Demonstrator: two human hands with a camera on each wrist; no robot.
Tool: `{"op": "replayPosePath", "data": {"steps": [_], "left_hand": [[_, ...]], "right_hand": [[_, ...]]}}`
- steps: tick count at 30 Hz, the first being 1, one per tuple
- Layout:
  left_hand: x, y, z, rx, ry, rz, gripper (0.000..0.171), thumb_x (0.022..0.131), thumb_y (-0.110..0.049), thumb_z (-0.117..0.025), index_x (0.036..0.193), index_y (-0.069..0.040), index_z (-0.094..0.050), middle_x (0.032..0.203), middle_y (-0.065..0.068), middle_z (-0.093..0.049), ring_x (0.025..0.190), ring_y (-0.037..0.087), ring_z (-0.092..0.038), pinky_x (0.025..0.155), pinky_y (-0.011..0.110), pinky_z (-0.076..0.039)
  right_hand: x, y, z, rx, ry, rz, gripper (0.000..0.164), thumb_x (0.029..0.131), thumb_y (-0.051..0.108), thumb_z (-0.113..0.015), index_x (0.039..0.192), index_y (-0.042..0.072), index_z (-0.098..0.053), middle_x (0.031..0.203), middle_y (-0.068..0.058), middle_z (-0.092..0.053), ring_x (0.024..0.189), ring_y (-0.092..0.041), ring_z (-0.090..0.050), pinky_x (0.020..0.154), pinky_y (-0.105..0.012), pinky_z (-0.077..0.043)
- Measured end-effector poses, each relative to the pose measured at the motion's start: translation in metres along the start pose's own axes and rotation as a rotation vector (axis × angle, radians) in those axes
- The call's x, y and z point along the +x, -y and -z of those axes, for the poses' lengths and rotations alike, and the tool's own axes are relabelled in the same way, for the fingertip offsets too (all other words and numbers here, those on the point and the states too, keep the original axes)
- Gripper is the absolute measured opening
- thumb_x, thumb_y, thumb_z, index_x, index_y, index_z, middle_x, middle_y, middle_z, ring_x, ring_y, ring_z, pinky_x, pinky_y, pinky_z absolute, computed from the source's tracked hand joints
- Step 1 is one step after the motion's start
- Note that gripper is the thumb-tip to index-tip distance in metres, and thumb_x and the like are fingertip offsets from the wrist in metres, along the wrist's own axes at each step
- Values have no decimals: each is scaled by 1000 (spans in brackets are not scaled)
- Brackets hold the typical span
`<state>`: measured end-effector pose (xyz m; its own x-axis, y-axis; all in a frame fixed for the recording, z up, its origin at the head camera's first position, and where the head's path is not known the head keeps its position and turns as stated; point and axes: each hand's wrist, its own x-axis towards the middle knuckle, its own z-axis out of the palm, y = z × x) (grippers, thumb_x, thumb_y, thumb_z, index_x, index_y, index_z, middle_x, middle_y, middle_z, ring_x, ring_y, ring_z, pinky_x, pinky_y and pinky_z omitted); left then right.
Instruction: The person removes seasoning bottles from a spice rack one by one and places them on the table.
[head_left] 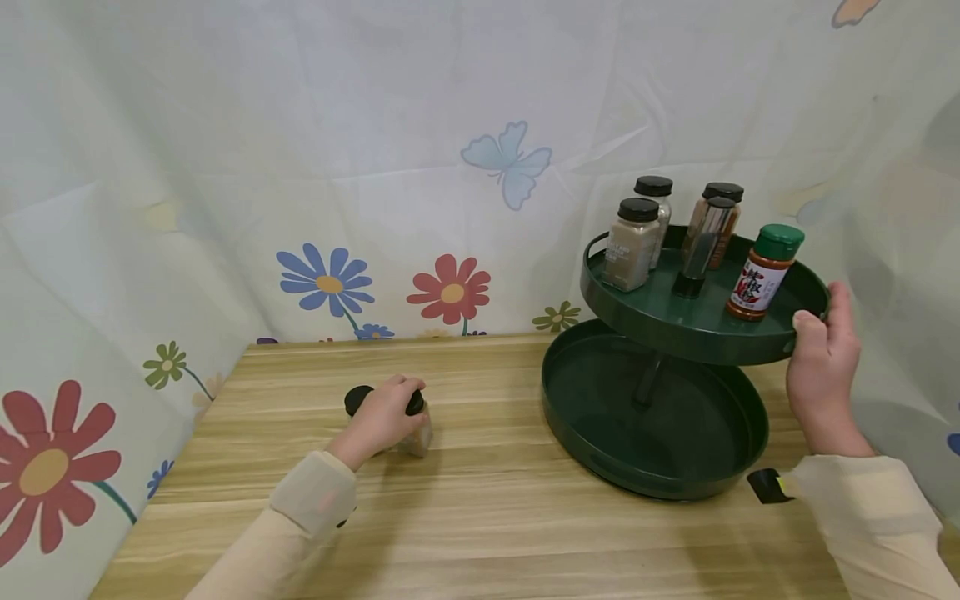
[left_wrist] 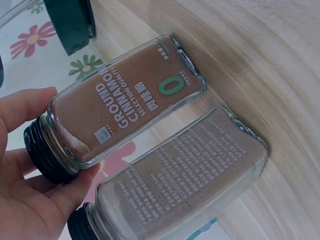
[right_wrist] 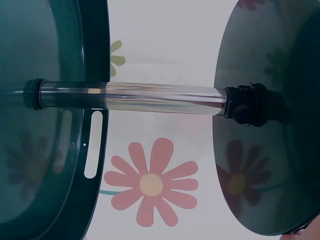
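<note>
My left hand [head_left: 381,418] pinches a glass jar of ground cinnamon [left_wrist: 127,97] by its black cap, thumb on one side and fingers on the other. The jar's base is at the wooden table top. Close to its left stands a second glass jar [left_wrist: 180,175] with a black cap [head_left: 358,398] and greyish-brown powder. At the right, my right hand [head_left: 825,367] grips the rim of the upper tray [head_left: 675,329] of a dark green two-tier stand, with the thumb over the edge. In the right wrist view only a bit of skin shows in the lower right corner.
On the upper tray stand a red-brown bottle [head_left: 752,287] with a green cap, a slim bottle [head_left: 699,258] and several black-capped jars [head_left: 632,250]. A post [right_wrist: 160,97] joins it to the lower tray [head_left: 656,487]. Behind the table [head_left: 480,533] hangs a flowered curtain [head_left: 375,192].
</note>
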<state>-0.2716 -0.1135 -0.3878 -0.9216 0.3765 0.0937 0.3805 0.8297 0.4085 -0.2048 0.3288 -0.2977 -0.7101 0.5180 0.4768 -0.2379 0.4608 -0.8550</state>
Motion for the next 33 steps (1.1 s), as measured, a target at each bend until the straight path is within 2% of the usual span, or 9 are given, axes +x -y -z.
{"op": "replayPosePath", "data": {"steps": [7,16,20,27,33], "left_hand": [[-1,0,0,2,-21,4,53,82,-24,-65,127,-4,-46,129,19,-46,110,33,-50,90,48,-44],[-4,-11,6,-8,-174,-36,48,83,-26,-63,123,-3,-50,125,16,-50,112,32,-48,92,47,-43],[-5,-20,9,-10,-267,-79,41,84,-25,-63,118,-5,-54,119,13,-54,110,29,-51,90,45,-45],[-5,-35,10,-39,-445,-198,29,81,-20,-65,107,-6,-61,109,9,-61,103,24,-55,87,42,-47],[-2,-48,12,-76,-505,-265,27,82,-18,-64,106,-7,-61,106,8,-62,100,23,-56,85,41,-48]], "right_hand": [[0,0,0,8,3,2,55,91,14,-27,143,11,-11,151,-2,-8,133,-4,-6,107,-17,-4],[2,-3,2,-1,5,6,55,91,15,-27,143,11,-12,151,-2,-9,133,-4,-7,108,-20,-3],[3,-5,3,-1,6,9,55,91,15,-28,143,12,-13,151,-2,-10,133,-4,-7,108,-21,-3],[5,-7,4,-6,32,11,54,92,17,-27,143,12,-12,152,-3,-8,134,-6,-5,109,-23,-3],[7,-9,6,-2,49,6,54,92,17,-26,144,12,-11,152,-3,-6,135,-8,-3,109,-24,-2]]}}
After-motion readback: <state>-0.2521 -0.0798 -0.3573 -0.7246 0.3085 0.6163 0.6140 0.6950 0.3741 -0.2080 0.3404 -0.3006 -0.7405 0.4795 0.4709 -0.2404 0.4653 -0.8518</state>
